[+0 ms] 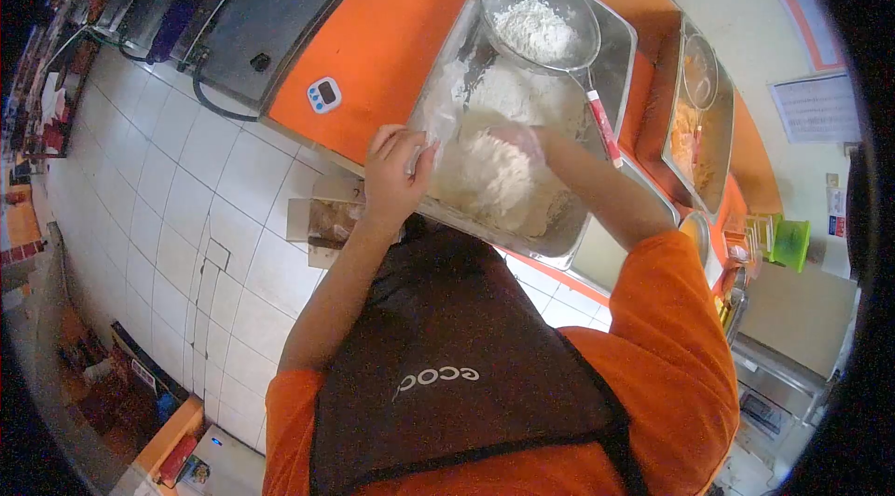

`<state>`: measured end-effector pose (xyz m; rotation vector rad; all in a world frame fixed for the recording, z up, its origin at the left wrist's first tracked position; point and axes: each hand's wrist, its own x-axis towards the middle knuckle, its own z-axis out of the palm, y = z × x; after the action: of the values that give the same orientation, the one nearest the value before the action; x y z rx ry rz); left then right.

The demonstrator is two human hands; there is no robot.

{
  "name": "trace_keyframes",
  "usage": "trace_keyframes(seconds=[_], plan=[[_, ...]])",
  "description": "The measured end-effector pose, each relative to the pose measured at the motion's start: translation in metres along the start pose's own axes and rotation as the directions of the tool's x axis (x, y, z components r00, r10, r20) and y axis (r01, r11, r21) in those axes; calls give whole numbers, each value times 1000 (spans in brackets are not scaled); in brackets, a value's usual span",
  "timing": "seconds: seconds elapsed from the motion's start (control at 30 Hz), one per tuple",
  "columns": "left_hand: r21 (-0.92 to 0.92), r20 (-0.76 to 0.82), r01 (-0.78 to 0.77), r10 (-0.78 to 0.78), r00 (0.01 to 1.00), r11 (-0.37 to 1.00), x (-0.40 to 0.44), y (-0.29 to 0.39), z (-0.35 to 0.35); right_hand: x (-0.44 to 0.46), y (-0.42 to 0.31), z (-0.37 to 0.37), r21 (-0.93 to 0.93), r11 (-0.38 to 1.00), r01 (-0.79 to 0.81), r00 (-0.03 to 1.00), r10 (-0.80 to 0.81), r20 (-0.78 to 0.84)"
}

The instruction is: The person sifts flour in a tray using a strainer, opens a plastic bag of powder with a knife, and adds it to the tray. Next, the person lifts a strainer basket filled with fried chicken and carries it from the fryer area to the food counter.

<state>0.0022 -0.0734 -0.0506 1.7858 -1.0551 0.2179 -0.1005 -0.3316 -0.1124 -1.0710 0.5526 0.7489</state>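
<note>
A steel tray (612, 25) with white flour (503, 170) in it lies in front of me. At its near left rim, my left hand (396, 165) has its fingers curled around the edge of what looks like a clear plastic bag (444, 114). My right hand (518, 139) is down in the flour; motion smears it and its fingers are hidden. Across the far end of the tray rests a round sieve (536, 25) holding a heap of flour, its red and white handle (604, 128) pointing right.
A small white timer (323, 95) lies on the orange counter (382, 20) to the left. On the right stands another deep tray (713, 174) with orange-coloured contents and a small strainer (699, 72). A green container (791, 244) is farther right; an open box (326, 221) sits below the counter edge.
</note>
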Motion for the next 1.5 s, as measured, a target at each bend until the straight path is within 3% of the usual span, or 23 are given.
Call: trace_keyframes(seconds=[0.1,0.17,0.2,0.27,0.33,0.37,0.43,0.5,0.57,0.6,0.63,0.7,0.77,0.8,0.87,0.97,1.07,1.27,1.33,1.4,1.43,1.47,1.5], plan=[[14,2,3,-4,1000,1000,0,0,1,-32,-27,-30,93,988,123,991,-117,-66],[16,8,-10,10,1000,1000,-1,-1,1,-59,-62,-41,183,939,290,957,-281,-74],[17,12,-18,17,1000,1000,-1,0,1,-81,-88,-29,155,925,348,928,-316,-196],[21,27,-9,8,1000,1000,-2,-3,2,-96,-119,-54,32,894,447,870,-426,-247],[18,34,-10,10,999,1000,-2,-4,2,-108,-153,-81,-411,781,470,798,-575,-179],[12,35,-16,15,999,1000,-1,-4,2,-120,-173,-75,-714,592,372,744,-651,-152],[11,45,-21,21,999,1000,-2,-3,1,-97,-188,-126,-934,351,74,688,-695,-207],[20,65,-27,26,998,999,-1,-2,0,-93,-194,-139,-950,273,-154,673,-675,-303],[13,62,-13,13,998,1000,-1,-3,1,-96,-210,-120,-884,380,-271,695,-558,-453],[7,59,-7,6,998,1000,-1,-4,2,-94,-212,-115,-926,14,-378,723,-621,-304],[6,53,-10,10,999,1000,0,-4,3,-91,-213,-111,-825,-353,-441,770,-620,-147],[0,49,-16,16,999,1000,0,-5,2,-82,-186,-100,-946,-281,-165,734,-676,73],[-2,49,1,-1,999,1000,0,-6,2,-74,-129,-51,-990,-107,86,663,-736,138],[-1,48,9,-9,999,1000,1,-7,3,-70,-112,-21,-933,-355,-58,727,-655,204],[21,59,-18,17,998,1000,5,-6,1,-12,-43,-69,-931,-289,-221,820,-572,-18],[22,81,-20,18,997,1000,5,-8,3,9,-26,-103,-892,-224,-392,863,-425,-273],[10,81,-8,7,997,1000,5,-7,3,1,-9,-93,-903,-222,-368,891,-362,-274],[9,77,-1,0,997,1000,5,-9,5,-21,92,-41,-835,-481,-266,964,-130,-233],[-4,73,9,-9,997,1000,3,-9,4,-16,109,-39,-885,-389,-256,967,-90,-240],[-21,66,26,-24,998,999,4,-8,3,-15,121,-39,-979,81,-186,976,-101,-194],[-16,61,27,-26,998,1000,5,-10,4,-14,146,-53,-821,569,-54,949,-228,-220],[-12,60,29,-29,998,999,5,-10,4,-14,163,-61,-445,882,157,898,-315,-306],[-12,61,31,-30,998,999,4,-10,5,-11,158,-48,-428,900,86,889,-263,-374]])
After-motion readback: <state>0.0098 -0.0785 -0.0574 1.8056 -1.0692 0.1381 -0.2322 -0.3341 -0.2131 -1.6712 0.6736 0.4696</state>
